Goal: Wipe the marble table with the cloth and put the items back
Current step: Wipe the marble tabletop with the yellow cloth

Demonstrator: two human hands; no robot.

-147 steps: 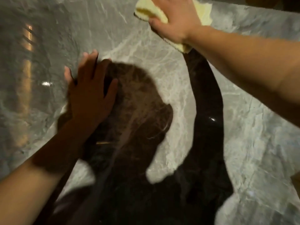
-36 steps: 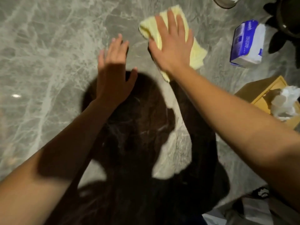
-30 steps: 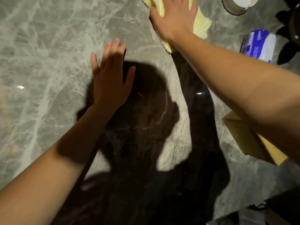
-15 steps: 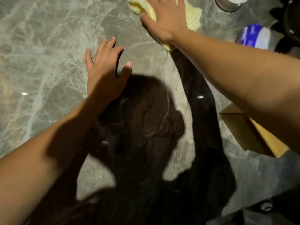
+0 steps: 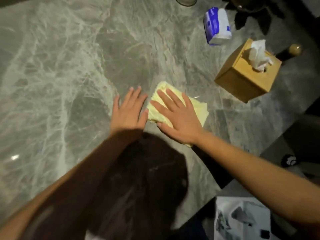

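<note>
Right hand (image 5: 180, 118) lies flat on the yellow cloth (image 5: 199, 108), fingers (image 5: 170, 99) spread, palm pressing it onto the marble bench (image 5: 69, 75) — nothing pinched. Left hand (image 5: 129, 112) flat on the bare marble just beside the cloth, fingers slightly spread, thumb touching or nearly touching the cloth's left edge. Cloth is folded and sits mid-bench, toward the right side.

Open room: the whole left and upper-left stretch of bench is bare veined grey marble. Right bench edge runs diagonally from upper right down to lower centre, and the cloth is near it. Wooden tissue box (image 5: 245, 73) stands near that edge, apart from the cloth, with a white tissue (image 5: 258, 54) sticking out of the top. Farther back lies a blue-and-white tissue pack (image 5: 217, 25) — print on it too blurred to read. A round container (image 5: 186, 0) is cut off at the top edge. Dark bottle (image 5: 289, 52) beside the box. A white bag (image 5: 242, 219) sits below the bench edge, on the floor.
</note>
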